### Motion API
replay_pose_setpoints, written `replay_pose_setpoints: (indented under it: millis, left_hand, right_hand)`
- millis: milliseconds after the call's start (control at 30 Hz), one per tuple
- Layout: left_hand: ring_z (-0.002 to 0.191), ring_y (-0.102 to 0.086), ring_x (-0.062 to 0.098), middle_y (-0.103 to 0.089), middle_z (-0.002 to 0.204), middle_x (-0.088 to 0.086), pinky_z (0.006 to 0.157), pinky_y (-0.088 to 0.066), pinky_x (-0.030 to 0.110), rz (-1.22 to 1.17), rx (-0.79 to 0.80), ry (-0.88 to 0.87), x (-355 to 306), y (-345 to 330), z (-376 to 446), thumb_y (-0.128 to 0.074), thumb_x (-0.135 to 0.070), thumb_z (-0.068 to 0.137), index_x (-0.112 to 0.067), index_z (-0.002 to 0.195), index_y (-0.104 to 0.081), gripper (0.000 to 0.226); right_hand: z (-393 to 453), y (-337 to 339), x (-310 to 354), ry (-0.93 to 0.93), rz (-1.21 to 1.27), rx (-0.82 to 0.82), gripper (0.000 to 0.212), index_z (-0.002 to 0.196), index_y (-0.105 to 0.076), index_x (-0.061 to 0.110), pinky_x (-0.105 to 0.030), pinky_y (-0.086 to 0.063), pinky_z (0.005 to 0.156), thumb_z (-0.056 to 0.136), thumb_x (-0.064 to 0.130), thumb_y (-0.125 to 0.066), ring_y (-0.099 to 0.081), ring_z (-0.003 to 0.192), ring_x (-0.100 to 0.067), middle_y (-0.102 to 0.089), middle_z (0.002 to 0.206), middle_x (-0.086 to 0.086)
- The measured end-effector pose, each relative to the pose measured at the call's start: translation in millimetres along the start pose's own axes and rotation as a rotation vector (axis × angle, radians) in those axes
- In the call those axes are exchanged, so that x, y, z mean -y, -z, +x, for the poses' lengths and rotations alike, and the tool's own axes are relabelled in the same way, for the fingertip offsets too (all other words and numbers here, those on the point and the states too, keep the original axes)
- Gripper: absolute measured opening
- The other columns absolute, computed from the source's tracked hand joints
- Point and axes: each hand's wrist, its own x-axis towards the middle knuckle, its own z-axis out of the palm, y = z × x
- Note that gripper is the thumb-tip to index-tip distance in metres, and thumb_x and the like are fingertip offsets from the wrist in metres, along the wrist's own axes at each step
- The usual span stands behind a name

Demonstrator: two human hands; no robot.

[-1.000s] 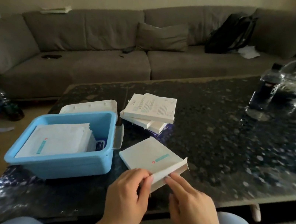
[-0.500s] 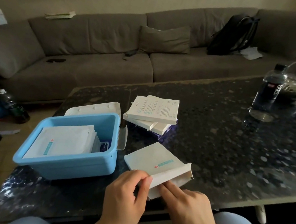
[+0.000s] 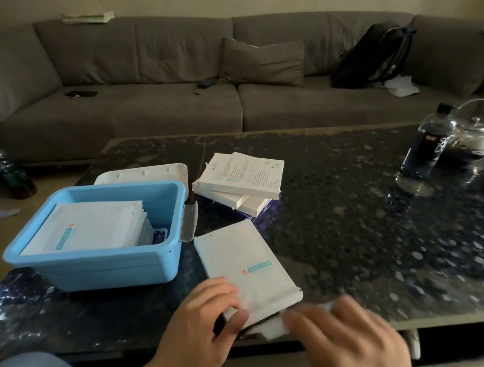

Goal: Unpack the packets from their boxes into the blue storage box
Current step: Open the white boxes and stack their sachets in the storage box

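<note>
My left hand point(image 3: 207, 314) grasps the white box point(image 3: 248, 266) at lower centre; my right hand point(image 3: 357, 350) is too blurred to tell. The blue storage box point(image 3: 114, 261), packets point(image 3: 91, 226) inside, sits just left. Stacked boxes point(image 3: 239, 183) lie behind; a bottle point(image 3: 427, 143) and kettle point(image 3: 473, 134) upper right.
</note>
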Motion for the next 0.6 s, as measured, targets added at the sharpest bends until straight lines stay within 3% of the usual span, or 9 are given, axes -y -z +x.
replay_pose_setpoints:
  millis: [67, 100, 200, 267, 300, 367, 467, 533, 600]
  left_hand:
    - [0.127, -0.053, 0.006, -0.066, 0.122, -0.016, 0.104, -0.043, 0.027, -0.187, 0.016, -0.006, -22.9, 12.3, 4.7, -0.039, -0.059, 0.098, -0.024, 0.106, -0.072, 0.049]
    - [0.125, -0.057, 0.008, -0.068, 0.122, -0.013, 0.101, -0.046, 0.026, -0.346, 0.081, 0.036, -39.6, 22.0, 10.1, -0.036, -0.061, 0.098, -0.024, 0.113, -0.070, 0.052]
    - [0.107, -0.066, 0.003, -0.074, 0.109, -0.015, 0.084, -0.051, 0.014, -0.769, 0.308, 0.318, -83.3, 43.5, 27.0, -0.039, -0.053, 0.097, -0.024, 0.114, -0.067, 0.043]
    - [0.104, -0.070, 0.012, -0.076, 0.107, -0.003, 0.084, -0.054, 0.022, -0.939, 0.265, 0.501, -91.9, 47.0, 34.0, -0.049, -0.040, 0.092, -0.017, 0.110, -0.072, 0.037]
    - [0.102, -0.071, 0.019, -0.076, 0.106, 0.003, 0.085, -0.055, 0.030, -1.051, 0.186, 0.618, -92.7, 47.9, 36.1, -0.052, -0.035, 0.092, -0.014, 0.107, -0.074, 0.034]
    - [0.096, -0.072, 0.026, -0.077, 0.101, 0.009, 0.084, -0.054, 0.042, -1.264, 0.022, 0.859, -91.1, 53.7, 40.5, -0.053, -0.029, 0.096, -0.016, 0.103, -0.075, 0.027]
    - [0.094, -0.073, 0.032, -0.076, 0.103, 0.015, 0.084, -0.053, 0.049, -1.518, -0.107, 0.999, -83.7, 70.2, 44.7, -0.052, -0.034, 0.096, -0.019, 0.114, -0.068, 0.028]
    - [0.093, -0.074, 0.035, -0.074, 0.108, 0.018, 0.079, -0.054, 0.051, -1.640, -0.154, 1.028, -76.3, 80.7, 45.9, -0.052, -0.037, 0.094, -0.019, 0.120, -0.064, 0.034]
    - [0.099, -0.072, 0.036, -0.072, 0.113, 0.020, 0.083, -0.054, 0.054, -1.743, -0.191, 1.017, -70.4, 88.1, 46.8, -0.050, -0.038, 0.095, -0.016, 0.126, -0.060, 0.039]
  right_hand:
    - [31.7, 17.6, -13.3, -0.020, -0.003, 0.125, 0.016, 0.076, -0.070, 0.031, -0.024, -0.035, 0.038, 0.070, 0.017, -0.067, -0.054, 0.064, -0.017, -0.057, 0.063, 0.015]
    - [49.8, 24.0, -19.7, -0.036, 0.028, 0.205, 0.019, 0.079, -0.070, 0.034, -0.024, -0.035, 0.040, 0.067, 0.020, -0.074, -0.054, 0.068, -0.013, -0.052, 0.063, 0.016]
    - [105.2, 34.6, -29.2, -0.071, 0.189, 0.447, 0.021, 0.107, -0.064, 0.046, -0.022, -0.039, 0.060, 0.088, 0.037, -0.066, -0.044, 0.072, 0.005, -0.038, 0.075, 0.021]
    - [130.6, 30.3, -31.0, -0.099, 0.290, 0.528, 0.026, 0.116, -0.061, 0.045, -0.015, -0.038, 0.065, 0.092, 0.036, -0.063, -0.043, 0.074, 0.007, -0.042, 0.080, 0.027]
    - [138.1, 25.9, -31.5, -0.111, 0.319, 0.503, 0.027, 0.117, -0.062, 0.043, -0.013, -0.040, 0.068, 0.090, 0.035, -0.065, -0.047, 0.082, 0.005, -0.049, 0.086, 0.028]
    - [137.6, 13.9, -30.3, -0.203, 0.305, 0.275, 0.030, 0.118, -0.064, 0.038, -0.017, -0.045, 0.080, 0.088, 0.038, -0.068, -0.051, 0.103, -0.002, -0.061, 0.104, 0.023]
    - [115.3, 3.1, -17.2, -0.637, 0.564, -0.122, 0.024, 0.111, -0.066, 0.032, -0.014, -0.051, 0.073, 0.087, 0.036, -0.065, -0.061, 0.090, 0.002, -0.065, 0.100, 0.019]
    - [99.6, -5.3, -2.4, -0.890, 0.884, -0.134, 0.016, 0.101, -0.064, 0.036, -0.019, -0.057, 0.068, 0.085, 0.041, -0.063, -0.066, 0.080, 0.003, -0.069, 0.089, 0.015]
    - [88.5, -16.7, 14.6, -1.088, 1.197, 0.027, 0.024, 0.100, -0.065, 0.031, -0.029, -0.059, 0.061, 0.080, 0.045, -0.065, -0.070, 0.077, -0.007, -0.073, 0.087, 0.006]
